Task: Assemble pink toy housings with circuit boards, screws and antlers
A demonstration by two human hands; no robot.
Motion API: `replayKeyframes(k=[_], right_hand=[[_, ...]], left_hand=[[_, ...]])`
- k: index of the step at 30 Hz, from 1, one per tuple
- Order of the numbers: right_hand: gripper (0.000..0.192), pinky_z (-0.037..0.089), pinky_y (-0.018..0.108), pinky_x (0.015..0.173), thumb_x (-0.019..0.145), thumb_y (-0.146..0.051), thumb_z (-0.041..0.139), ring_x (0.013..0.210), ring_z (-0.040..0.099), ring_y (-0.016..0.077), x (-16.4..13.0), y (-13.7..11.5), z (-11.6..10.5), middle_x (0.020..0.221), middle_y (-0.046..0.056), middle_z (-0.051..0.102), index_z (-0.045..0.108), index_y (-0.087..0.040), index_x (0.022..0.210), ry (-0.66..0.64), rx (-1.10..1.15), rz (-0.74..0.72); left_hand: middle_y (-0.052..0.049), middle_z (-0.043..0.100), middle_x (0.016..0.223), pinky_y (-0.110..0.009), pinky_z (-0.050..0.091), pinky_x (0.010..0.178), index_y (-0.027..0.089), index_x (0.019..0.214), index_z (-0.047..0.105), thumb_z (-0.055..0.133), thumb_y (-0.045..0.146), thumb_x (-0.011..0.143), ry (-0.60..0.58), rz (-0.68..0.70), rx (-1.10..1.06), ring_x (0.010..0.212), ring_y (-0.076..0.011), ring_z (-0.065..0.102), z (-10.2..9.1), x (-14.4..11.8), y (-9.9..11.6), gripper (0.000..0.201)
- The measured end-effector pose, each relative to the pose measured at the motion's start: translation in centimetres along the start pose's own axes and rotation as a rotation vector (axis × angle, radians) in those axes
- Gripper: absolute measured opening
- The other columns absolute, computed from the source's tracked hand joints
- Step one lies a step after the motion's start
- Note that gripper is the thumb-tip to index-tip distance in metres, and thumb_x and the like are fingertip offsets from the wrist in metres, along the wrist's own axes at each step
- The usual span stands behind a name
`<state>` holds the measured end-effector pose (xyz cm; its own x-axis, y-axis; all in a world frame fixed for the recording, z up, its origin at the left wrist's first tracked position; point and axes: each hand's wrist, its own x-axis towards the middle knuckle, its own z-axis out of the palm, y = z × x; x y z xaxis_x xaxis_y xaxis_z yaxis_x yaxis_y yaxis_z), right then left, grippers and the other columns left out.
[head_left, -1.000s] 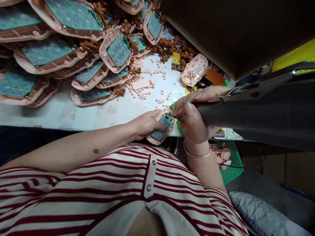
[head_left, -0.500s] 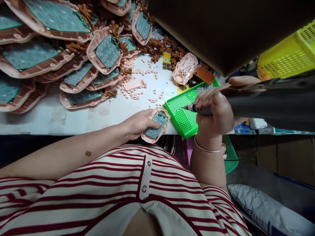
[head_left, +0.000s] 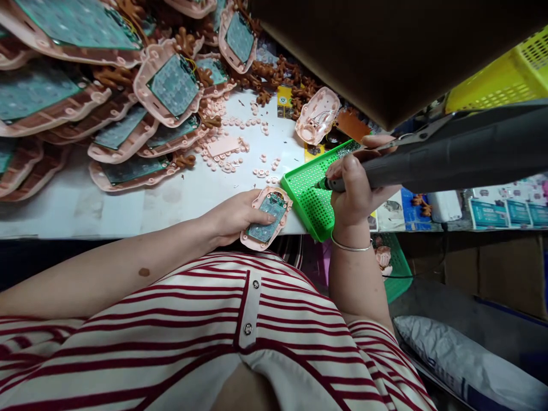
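Observation:
My left hand (head_left: 235, 218) grips a pink plastic toy shell (head_left: 247, 238) by its left side, near the table's front edge. A green circuit board (head_left: 274, 210) lies in that shell, with my thumb across it. In my right hand (head_left: 353, 191) is a dark grey electric screwdriver (head_left: 454, 157), lying nearly level. Its tip points left over a bright green perforated basket (head_left: 320, 233). Small metal screws (head_left: 347, 149) lie at the basket's far end. The screwdriver tip is apart from the shell.
Pink shells with circuit boards (head_left: 175, 88) are piled at the left. Small pink buttons (head_left: 229, 162), brown plastic pieces (head_left: 295, 77) and another shell half (head_left: 319, 114) lie beyond. A dark box-like overhang (head_left: 377, 57) juts above; a yellow basket (head_left: 492, 85) stands right.
My right hand and the screwdriver have shifted slightly left, and the screwdriver body has swung up at its rear. The left hand still holds the shell. The whole view has moved a little.

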<state>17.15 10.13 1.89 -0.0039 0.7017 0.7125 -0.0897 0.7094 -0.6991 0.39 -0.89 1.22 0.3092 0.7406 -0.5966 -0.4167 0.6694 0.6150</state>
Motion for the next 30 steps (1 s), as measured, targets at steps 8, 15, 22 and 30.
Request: replayKeyframes(k=[8, 15, 22, 30], right_hand=[[0.037, 0.042, 0.026, 0.041, 0.084, -0.059, 0.064, 0.042, 0.051, 0.0084, -0.5, -0.1, -0.6, 0.070, -0.007, 0.052, 0.054, -0.030, 0.104, 0.000, -0.210, 0.071], [0.032, 0.043, 0.030, 0.044, 0.086, -0.057, 0.061, 0.043, 0.047, 0.0108, -0.3, -0.2, -0.4, 0.067, -0.006, 0.048, 0.053, -0.032, 0.105, 0.019, -0.244, 0.032], [0.021, 0.044, 0.030, 0.044, 0.081, -0.037, 0.070, 0.043, 0.048, 0.0117, -1.3, -6.9, 1.9, 0.058, -0.008, 0.044, 0.059, -0.032, 0.098, 0.067, 0.123, 0.121], [0.038, 0.042, 0.037, 0.044, 0.075, -0.051, 0.076, 0.042, 0.048, 0.0152, -5.2, -7.9, 3.2, 0.056, -0.008, 0.054, 0.054, -0.037, 0.103, -0.141, 0.215, 0.306]], left_hand=[[-0.009, 0.073, 0.082, -0.030, 0.056, 0.064, 0.011, 0.103, 0.064, 0.075, 0.010, 0.063, -0.020, 0.038, -0.042, 0.069, -0.0195, 0.069, -0.4, -0.1, -0.1, 0.042], [-0.008, 0.072, 0.088, -0.032, 0.057, 0.067, 0.012, 0.107, 0.062, 0.075, 0.009, 0.064, 0.027, 0.156, -0.116, 0.072, -0.0188, 0.068, -0.5, -0.3, -0.1, 0.044], [-0.004, 0.070, 0.088, -0.036, 0.057, 0.075, 0.013, 0.109, 0.061, 0.074, 0.007, 0.060, 0.167, 0.261, -0.109, 0.073, -0.0178, 0.066, -0.7, 0.1, 0.0, 0.051], [-0.002, 0.066, 0.080, -0.039, 0.057, 0.081, 0.014, 0.104, 0.062, 0.072, 0.008, 0.058, 0.122, 0.319, -0.089, 0.075, -0.0190, 0.065, -0.7, 0.4, -0.1, 0.047]])
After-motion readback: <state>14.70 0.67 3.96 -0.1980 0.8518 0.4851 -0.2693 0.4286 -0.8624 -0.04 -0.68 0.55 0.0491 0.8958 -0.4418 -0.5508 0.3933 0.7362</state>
